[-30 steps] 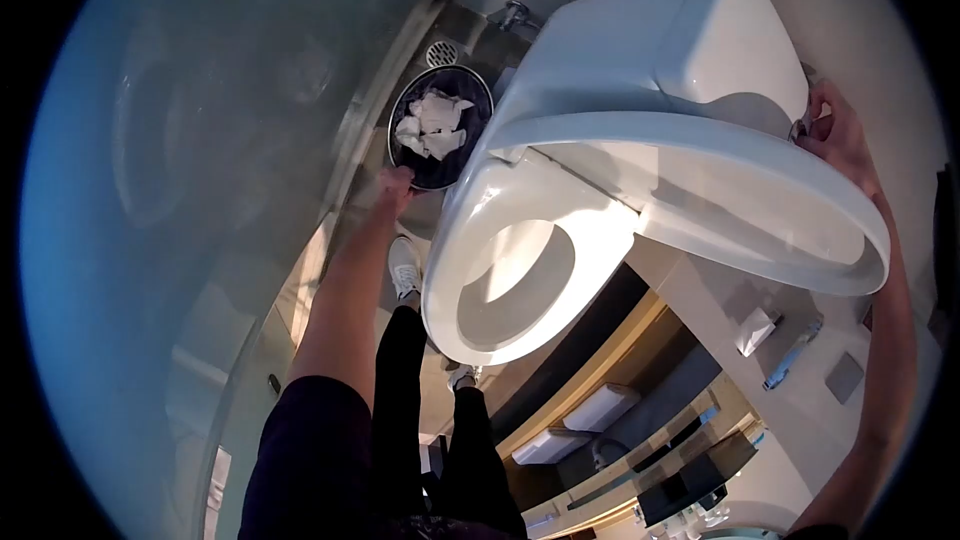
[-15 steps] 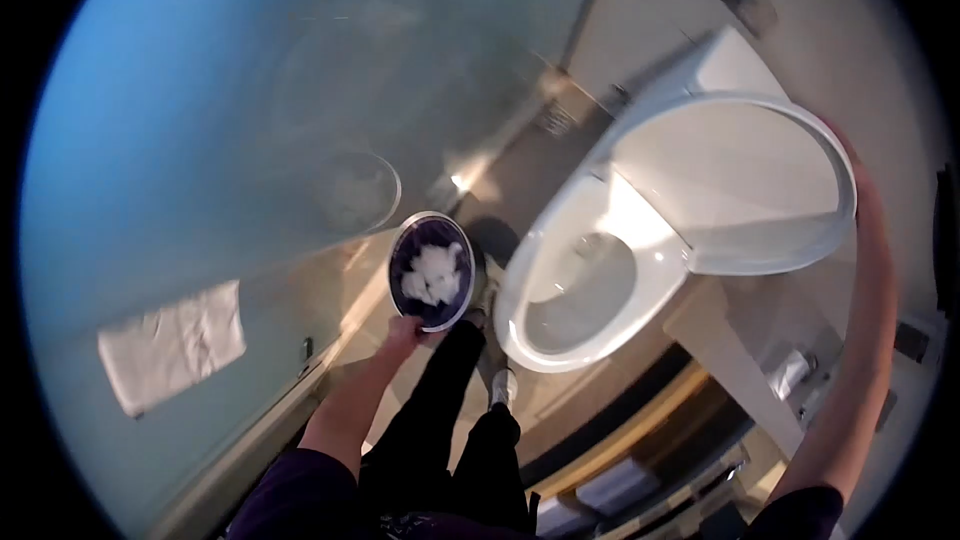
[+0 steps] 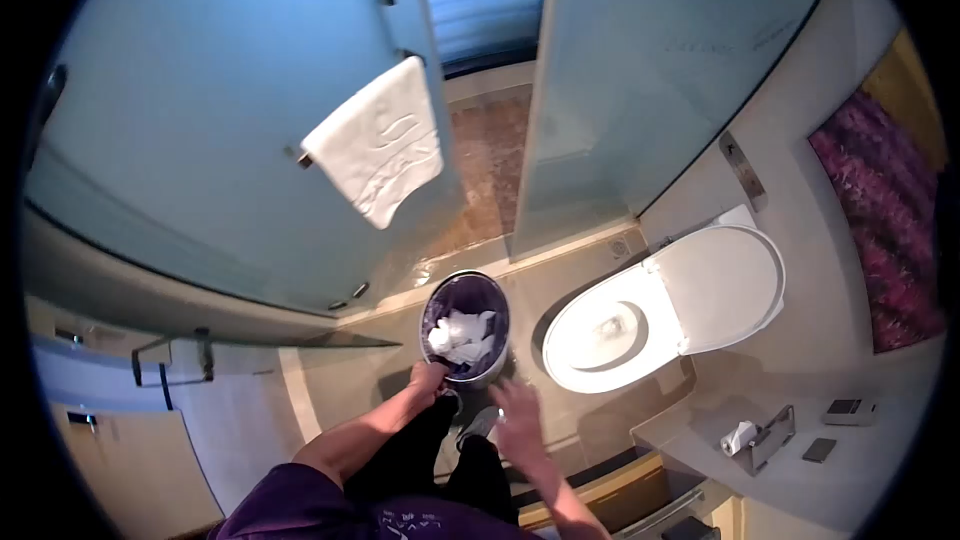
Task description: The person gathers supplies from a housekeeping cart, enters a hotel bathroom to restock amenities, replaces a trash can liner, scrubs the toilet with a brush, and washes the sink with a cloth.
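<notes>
My left hand (image 3: 428,378) is closed on the near rim of a round bin (image 3: 488,377). The bin has a dark purple lining, and crumpled white paper (image 3: 463,336) lies inside it. To the right of the bin, my right hand (image 3: 517,420) is in the air, blurred, with its fingers apart and nothing visible in them. A white toilet (image 3: 567,345) stands further right, its lid (image 3: 725,285) raised against the tank.
Frosted glass panels (image 3: 250,130) stand ahead, with a white towel (image 3: 385,145) hanging on one. At the right are a toilet paper holder (image 3: 770,437) and a purple picture (image 3: 885,220). A glass door with a handle (image 3: 205,355) is at the left.
The view has turned and pulled back from the toilet. My left hand has brought the bin away from beside the toilet tank. My right hand has left the toilet lid and come near the bin.
</notes>
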Tool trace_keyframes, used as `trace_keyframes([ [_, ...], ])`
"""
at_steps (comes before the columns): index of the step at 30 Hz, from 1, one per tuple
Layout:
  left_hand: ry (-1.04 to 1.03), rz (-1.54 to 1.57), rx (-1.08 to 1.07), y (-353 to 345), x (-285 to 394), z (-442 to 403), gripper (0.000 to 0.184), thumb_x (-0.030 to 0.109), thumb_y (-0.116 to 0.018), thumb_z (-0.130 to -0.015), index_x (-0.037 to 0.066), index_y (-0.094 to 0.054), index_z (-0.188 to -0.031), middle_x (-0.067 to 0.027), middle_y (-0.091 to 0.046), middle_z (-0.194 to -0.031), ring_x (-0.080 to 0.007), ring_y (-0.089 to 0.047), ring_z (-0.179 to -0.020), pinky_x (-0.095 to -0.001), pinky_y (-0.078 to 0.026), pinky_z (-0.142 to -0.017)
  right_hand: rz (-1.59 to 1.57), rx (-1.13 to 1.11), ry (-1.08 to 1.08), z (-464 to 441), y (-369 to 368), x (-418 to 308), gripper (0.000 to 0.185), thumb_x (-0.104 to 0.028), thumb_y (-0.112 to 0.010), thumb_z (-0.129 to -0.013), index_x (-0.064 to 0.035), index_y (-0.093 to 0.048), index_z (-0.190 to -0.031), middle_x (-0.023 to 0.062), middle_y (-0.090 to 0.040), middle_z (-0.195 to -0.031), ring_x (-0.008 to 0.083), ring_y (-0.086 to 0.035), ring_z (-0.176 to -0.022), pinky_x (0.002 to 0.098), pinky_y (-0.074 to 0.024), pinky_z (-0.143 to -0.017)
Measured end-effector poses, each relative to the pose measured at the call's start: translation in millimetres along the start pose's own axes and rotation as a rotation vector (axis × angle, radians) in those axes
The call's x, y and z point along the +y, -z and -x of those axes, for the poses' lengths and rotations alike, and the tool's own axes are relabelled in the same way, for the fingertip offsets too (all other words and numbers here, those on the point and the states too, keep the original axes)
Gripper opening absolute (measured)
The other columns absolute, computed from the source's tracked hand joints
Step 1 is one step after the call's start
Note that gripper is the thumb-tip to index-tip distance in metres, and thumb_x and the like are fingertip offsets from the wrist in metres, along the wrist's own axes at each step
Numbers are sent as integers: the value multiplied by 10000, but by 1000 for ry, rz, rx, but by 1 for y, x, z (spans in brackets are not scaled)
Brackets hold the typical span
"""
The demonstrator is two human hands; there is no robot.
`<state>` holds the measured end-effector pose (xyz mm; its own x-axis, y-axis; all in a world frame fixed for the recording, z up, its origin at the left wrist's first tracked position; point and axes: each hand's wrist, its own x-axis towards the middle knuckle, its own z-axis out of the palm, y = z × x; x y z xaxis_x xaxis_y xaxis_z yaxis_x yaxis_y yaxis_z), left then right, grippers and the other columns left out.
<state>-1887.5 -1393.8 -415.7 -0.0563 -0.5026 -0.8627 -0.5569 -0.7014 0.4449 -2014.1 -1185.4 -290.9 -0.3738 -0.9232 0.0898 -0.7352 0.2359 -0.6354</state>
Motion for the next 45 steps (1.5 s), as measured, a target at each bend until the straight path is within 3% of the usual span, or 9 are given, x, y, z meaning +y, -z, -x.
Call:
trace_keyframes([
  [2,-15,105,-64,19,-20,23,140,74,-649,-764,4,-607,-650,-101,-574,-597,-194,-506,-436,-360,-329,-369,134,-87,102,-18,-33,-65,658,-58,-610,-796,3,-434,-1428,210,-442,-1444,394,-382,-1360,544,-264,-1157],
  [6,34,204,-199,79,-37,57,162,97,-663,-805,50,-616,-657,-72,-548,-591,-159,-498,-479,-320,-310,-383,317,-240,43,-33,-85,-118,410,-137,-605,-826,22,-565,-1202,154,-672,-1091,333,-620,-1092,464,-427,-999],
  [9,116,29,-337,136,-36,85,177,159,-657,-852,58,-621,-711,-50,-531,-574,-134,-486,-476,-288,-292,-388,241,-411,143,-37,-105,-134,96,-189,-645,-796,-96,-638,-773,90,-694,-704,303,-688,-654,475,-505,-654],
  [14,1,215,-443,237,-37,137,402,477,-596,-966,79,-634,-1010,-80,-705,-798,-150,-655,-607,-260,-476,-505,48,-443,123,-54,-121,-180,206,-236,-733,-776,-32,-701,-763,198,-674,-727,383,-687,-744,465,-529,-666],
  [19,-392,744,-63,318,-109,179,325,391,-595,-985,101,-594,-1131,-88,-727,-951,-140,-688,-747,-269,-548,-666,29,-561,-30,-56,-171,-225,290,-294,-741,-831,-12,-715,-895,242,-698,-865,405,-685,-882,487,-524,-783],
  [29,-222,1172,560,393,-248,210,135,118,-578,-958,59,-631,-1067,-73,-706,-873,-136,-659,-702,-264,-535,-636,-187,-672,286,-31,-296,-355,392,-307,-823,-778,30,-680,-916,249,-699,-810,388,-709,-784,440,-528,-719],
  [39,-328,1510,912,569,-347,206,149,54,-545,-968,13,-622,-1090,-87,-696,-878,-146,-655,-728,-264,-546,-651,-46,-1007,805,-26,-426,-563,292,-281,-777,-797,-30,-628,-811,205,-655,-735,417,-657,-736,500,-493,-664],
  [43,-280,1610,1038,646,-401,226,165,62,-558,-967,7,-627,-1106,-91,-700,-885,-150,-661,-747,-268,-545,-658,-335,-920,1308,-9,-480,-668,267,-253,-777,-779,-53,-629,-877,203,-648,-738,436,-637,-736,527,-478,-650],
  [45,-313,1562,1059,680,-416,245,184,62,-552,-965,1,-626,-1121,-95,-705,-902,-152,-665,-763,-274,-546,-671,-96,-1067,1187,4,-502,-717,230,-219,-760,-782,-59,-632,-888,199,-655,-746,420,-652,-734,532,-480,-652],
])
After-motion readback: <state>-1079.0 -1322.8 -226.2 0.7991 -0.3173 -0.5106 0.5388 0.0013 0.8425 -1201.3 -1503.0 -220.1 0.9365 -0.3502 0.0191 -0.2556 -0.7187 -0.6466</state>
